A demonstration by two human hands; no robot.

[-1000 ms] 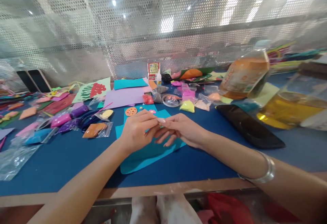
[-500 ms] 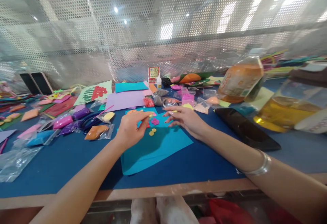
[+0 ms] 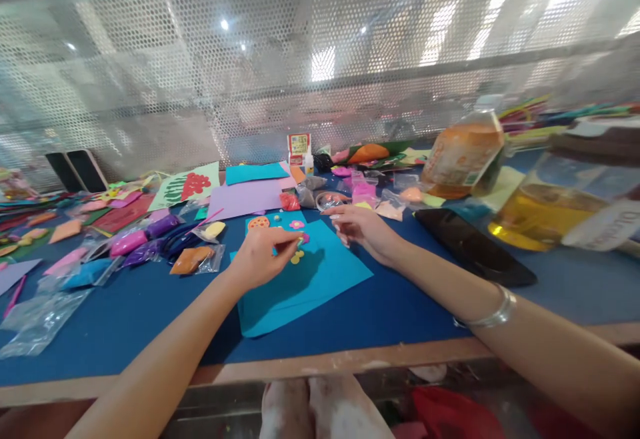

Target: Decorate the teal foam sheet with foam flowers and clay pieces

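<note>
My left hand [image 3: 265, 252] is closed in a pinch over the blue paper [image 3: 310, 292], apparently on a tiny yellow piece of clay [image 3: 301, 237] at its fingertips. Just beneath them, flattened yellow clay discs [image 3: 297, 256] lie on the paper. Beside the fingertips are a magenta clay flower [image 3: 306, 239] and a pink one [image 3: 297, 224]. An orange clay round with red dots [image 3: 259, 223] sits near the paper's upper left. Over the paper's right edge hovers my right hand [image 3: 367, 231], fingers apart and holding nothing visible.
Bags of coloured clay [image 3: 190, 260] lie to the left. Behind the paper are a lilac sheet [image 3: 245, 199] and a small white glue bottle [image 3: 309, 161]. At right stand a bottle of orange drink [image 3: 463, 152] and a jar of yellow liquid [image 3: 550, 212], near a dark flat object [image 3: 475, 245].
My left hand's fingertips have lowered toward the yellow discs on the paper. My right hand has drawn slightly away from the left, and its fingers no longer show anything yellow.
</note>
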